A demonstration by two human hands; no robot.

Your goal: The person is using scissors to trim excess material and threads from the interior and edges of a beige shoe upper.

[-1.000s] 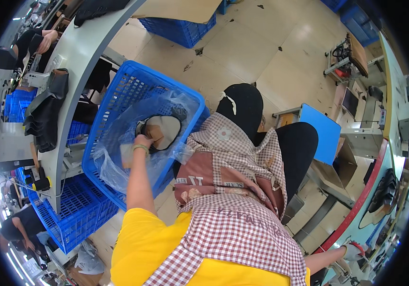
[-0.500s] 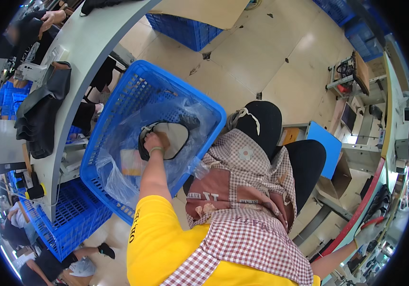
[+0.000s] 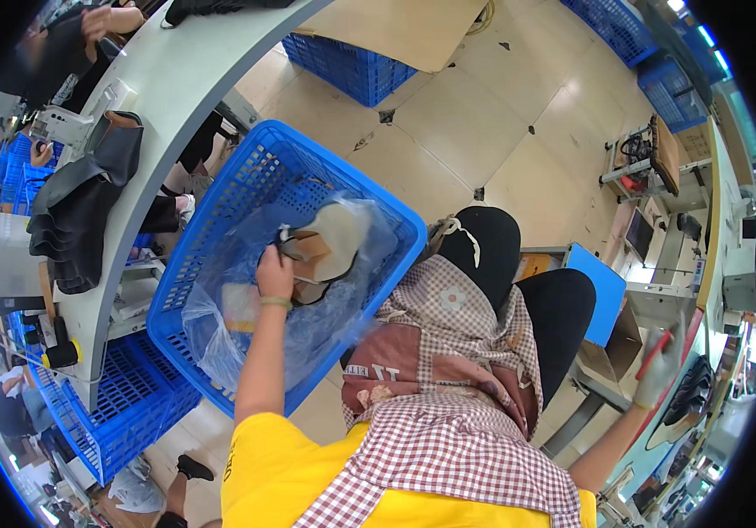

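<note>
Inside the blue plastic basket [image 3: 186,238] at my left, my left hand [image 3: 274,275] is closed on the edge of a shoe upper [image 3: 336,245], black outside with a beige and tan lining. Beneath it a clear plastic bag [image 3: 220,348] lines the basket, and a pale, yellowish piece [image 3: 242,304] shows through the film. On the far right my right hand [image 3: 657,380], in a light glove, grips a slim red tool [image 3: 653,354] beside the bench edge. The tool's kind is too small to make out.
A pale curved table [image 3: 162,106] with stacked black leather pieces [image 3: 79,216] stands at the left. More blue crates [image 3: 123,396] sit below it. At right are a blue board [image 3: 591,290], a cardboard box [image 3: 620,343] and a bench with black shoes [image 3: 690,396].
My left hand has lifted and tilted the shoe upper, turning its beige lining into view. My right hand has come inward and up along the bench edge with the red tool.
</note>
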